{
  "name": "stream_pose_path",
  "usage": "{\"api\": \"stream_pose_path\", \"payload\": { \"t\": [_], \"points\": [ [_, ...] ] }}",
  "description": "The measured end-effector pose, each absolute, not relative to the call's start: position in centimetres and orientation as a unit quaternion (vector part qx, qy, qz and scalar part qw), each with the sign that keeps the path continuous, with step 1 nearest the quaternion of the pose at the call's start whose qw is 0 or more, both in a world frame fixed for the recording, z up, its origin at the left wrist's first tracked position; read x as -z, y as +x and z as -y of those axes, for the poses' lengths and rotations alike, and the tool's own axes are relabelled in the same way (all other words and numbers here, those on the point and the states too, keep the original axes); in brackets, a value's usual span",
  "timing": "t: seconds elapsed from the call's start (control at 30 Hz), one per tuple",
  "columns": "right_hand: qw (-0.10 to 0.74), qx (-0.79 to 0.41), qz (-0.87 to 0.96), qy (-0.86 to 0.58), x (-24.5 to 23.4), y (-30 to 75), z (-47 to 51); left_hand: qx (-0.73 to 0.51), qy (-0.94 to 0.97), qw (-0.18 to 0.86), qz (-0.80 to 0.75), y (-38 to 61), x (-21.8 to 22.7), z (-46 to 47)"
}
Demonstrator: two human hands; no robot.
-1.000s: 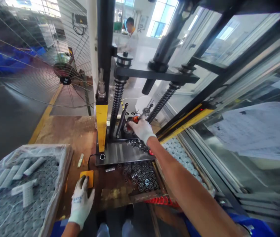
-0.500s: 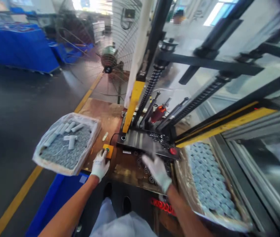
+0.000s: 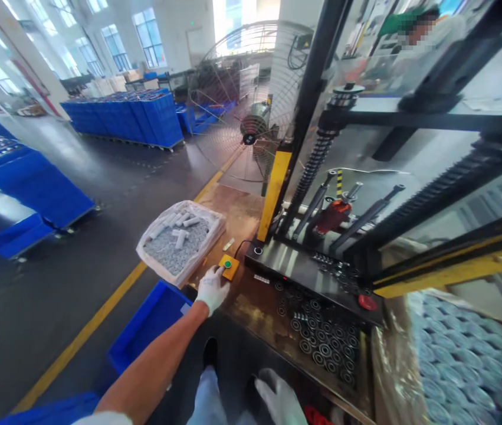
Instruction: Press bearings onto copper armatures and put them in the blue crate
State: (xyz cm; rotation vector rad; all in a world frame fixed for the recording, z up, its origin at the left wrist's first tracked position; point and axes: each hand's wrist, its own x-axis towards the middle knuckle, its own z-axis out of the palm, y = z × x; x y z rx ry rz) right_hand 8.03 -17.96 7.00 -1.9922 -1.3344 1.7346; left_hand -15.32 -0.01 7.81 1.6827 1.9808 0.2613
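Note:
My left hand (image 3: 212, 290), in a white glove, reaches to the yellow control box (image 3: 232, 273) on the wooden bench. Its extended index finger touches the green push button (image 3: 227, 265), and it grips nothing. Low in the view, in front of my legs, my right hand (image 3: 281, 398) is gloved too and slightly blurred. Its fingers are stretched out and I see nothing in them. Many ring-shaped bearings (image 3: 321, 354) lie on the bench, up and to the right of that hand. Behind them stands the black press base (image 3: 304, 271) with a red button (image 3: 367, 303).
A plastic-lined box (image 3: 180, 277) of small grey parts and white tubes stands left. A lined carton (image 3: 392, 360) of round parts is right. The yellow press frame (image 3: 276, 189) rises beside a large fan (image 3: 251, 127). A blue bin (image 3: 140, 330) sits below. Behind the press is a person (image 3: 427, 53).
My right hand has moved down from above the bearings toward my legs. My left hand stays at the button box. The camera view has turned left.

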Motion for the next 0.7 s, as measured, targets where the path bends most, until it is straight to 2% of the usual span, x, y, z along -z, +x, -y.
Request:
{"api": "stream_pose_path", "payload": {
  "t": [0.13,0.3,0.4,0.57,0.63,0.7],
  "points": [
    [0.135,-0.589,0.537,-0.589,-10.4,1.8,10.3,-0.226,0.572,0.253,-0.747,-20.6,-8.3,4.7],
    [0.199,-0.521,0.66,-0.503,-12.8,-10.7,-3.7,-0.278,0.491,0.216,-0.797,-28.2,-9.1,4.3],
    [0.192,-0.456,0.692,-0.526,-12.7,-17.5,-11.4,-0.242,0.476,0.208,-0.819,-30.8,-9.2,-1.3],
    [0.154,-0.408,0.696,-0.571,-11.8,-23.3,-19.5,-0.086,0.472,0.246,-0.842,-32.4,-7.9,-10.8],
    [0.142,-0.403,0.687,-0.588,-11.5,-24.0,-21.1,-0.075,0.48,0.263,-0.834,-32.8,-7.0,-12.3],
    [0.138,-0.408,0.671,-0.604,-11.0,-24.5,-22.2,-0.115,0.475,0.285,-0.825,-33.5,-6.0,-12.6]
  ]
}}
